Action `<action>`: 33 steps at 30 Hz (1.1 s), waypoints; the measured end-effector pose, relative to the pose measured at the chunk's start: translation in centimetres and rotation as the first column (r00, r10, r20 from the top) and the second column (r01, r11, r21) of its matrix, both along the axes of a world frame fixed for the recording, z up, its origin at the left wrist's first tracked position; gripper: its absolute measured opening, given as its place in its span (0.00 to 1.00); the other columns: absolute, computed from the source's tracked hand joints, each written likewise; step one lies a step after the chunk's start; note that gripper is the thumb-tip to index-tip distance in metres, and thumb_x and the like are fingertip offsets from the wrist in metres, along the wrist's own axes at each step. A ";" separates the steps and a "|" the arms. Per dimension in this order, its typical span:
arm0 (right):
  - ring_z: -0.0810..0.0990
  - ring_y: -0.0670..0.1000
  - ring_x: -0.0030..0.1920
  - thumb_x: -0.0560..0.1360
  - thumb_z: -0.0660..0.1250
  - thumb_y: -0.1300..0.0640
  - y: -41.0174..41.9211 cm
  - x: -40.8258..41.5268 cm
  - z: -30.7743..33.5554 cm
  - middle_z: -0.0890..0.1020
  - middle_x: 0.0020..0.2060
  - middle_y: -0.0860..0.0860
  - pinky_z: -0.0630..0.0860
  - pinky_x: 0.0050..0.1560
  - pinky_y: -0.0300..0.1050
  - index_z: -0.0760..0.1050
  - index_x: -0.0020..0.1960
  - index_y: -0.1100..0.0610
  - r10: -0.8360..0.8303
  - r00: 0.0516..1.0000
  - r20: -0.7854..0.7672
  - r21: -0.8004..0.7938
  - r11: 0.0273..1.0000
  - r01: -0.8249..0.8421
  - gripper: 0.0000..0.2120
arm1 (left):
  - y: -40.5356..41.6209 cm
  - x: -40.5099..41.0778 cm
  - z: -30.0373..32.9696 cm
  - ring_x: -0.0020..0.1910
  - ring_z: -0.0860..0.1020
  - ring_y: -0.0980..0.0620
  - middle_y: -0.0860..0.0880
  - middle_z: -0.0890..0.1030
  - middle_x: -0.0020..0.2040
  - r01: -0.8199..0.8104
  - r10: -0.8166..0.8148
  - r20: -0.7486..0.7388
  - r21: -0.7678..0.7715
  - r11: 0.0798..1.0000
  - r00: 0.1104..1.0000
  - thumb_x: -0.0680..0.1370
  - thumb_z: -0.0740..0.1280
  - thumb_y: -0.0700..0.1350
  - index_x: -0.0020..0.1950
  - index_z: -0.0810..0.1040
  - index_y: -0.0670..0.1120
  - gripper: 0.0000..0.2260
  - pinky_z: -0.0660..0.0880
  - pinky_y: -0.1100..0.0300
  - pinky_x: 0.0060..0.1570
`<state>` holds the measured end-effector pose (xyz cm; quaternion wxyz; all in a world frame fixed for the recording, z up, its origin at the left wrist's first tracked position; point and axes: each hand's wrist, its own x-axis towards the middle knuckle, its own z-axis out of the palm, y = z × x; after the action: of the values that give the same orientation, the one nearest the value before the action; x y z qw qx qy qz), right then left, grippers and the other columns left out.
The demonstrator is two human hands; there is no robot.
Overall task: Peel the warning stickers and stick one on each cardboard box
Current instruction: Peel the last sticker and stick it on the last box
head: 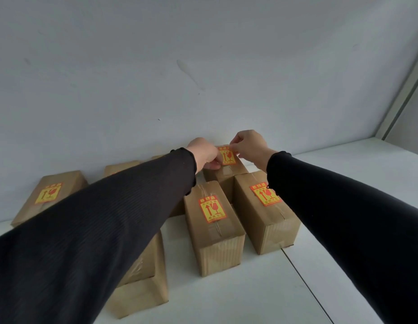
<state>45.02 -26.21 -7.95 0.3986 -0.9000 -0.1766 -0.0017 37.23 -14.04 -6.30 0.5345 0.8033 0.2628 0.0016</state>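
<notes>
Several brown cardboard boxes stand on a white table against the wall. A yellow and red warning sticker (227, 155) lies over the top of the far box (229, 173). My left hand (204, 154) pinches the sticker's left lower edge and my right hand (248, 145) pinches its upper right corner. The near middle box (215, 230) bears a sticker (212, 209), the right box (266, 218) bears one (265, 194), and the far left box (49, 195) bears one (49, 193). My left sleeve hides much of two more boxes.
The grey wall rises straight behind the boxes. A seam in the white table (303, 279) runs toward the front right. A near left box (142, 284) pokes out under my left arm. A window frame (404, 94) stands at the right.
</notes>
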 end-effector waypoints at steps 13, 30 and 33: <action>0.81 0.49 0.48 0.77 0.69 0.54 0.8 0.7 -0.8 0.84 0.46 0.50 0.81 0.48 0.45 0.84 0.49 0.56 -0.020 0.999 0.027 -0.053 0.998 0.022 0.07 | -0.2 0.1 -0.1 0.39 0.83 0.50 0.41 0.82 0.51 -0.003 0.003 -0.036 0.005 1.000 0.999 0.75 0.73 0.34 0.53 0.76 0.39 0.10 0.81 0.62 0.36; 0.81 0.50 0.48 0.75 0.71 0.56 1.6 0.7 -1.3 0.83 0.45 0.50 0.82 0.51 0.47 0.84 0.47 0.55 -0.027 0.992 0.124 -0.195 0.979 0.051 0.04 | -0.9 0.9 -0.9 0.32 0.77 0.52 0.46 0.76 0.36 -0.029 0.029 0.002 0.245 0.969 1.000 0.76 0.73 0.40 0.52 0.72 0.41 0.12 0.82 0.57 0.52; 0.80 0.52 0.47 0.75 0.70 0.59 1.7 0.7 -1.2 0.82 0.46 0.52 0.81 0.52 0.49 0.81 0.51 0.58 -0.035 0.990 0.137 -0.224 0.972 0.065 0.06 | -0.9 1.1 -1.2 0.39 0.79 0.48 0.46 0.76 0.37 -0.007 0.009 -0.008 0.280 0.960 1.000 0.77 0.72 0.39 0.51 0.73 0.40 0.08 0.80 0.56 0.53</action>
<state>45.73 -24.50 -9.16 0.2801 -0.9418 -0.1788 -0.0513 38.33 -14.92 -7.49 0.4145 0.8697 0.2655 0.0372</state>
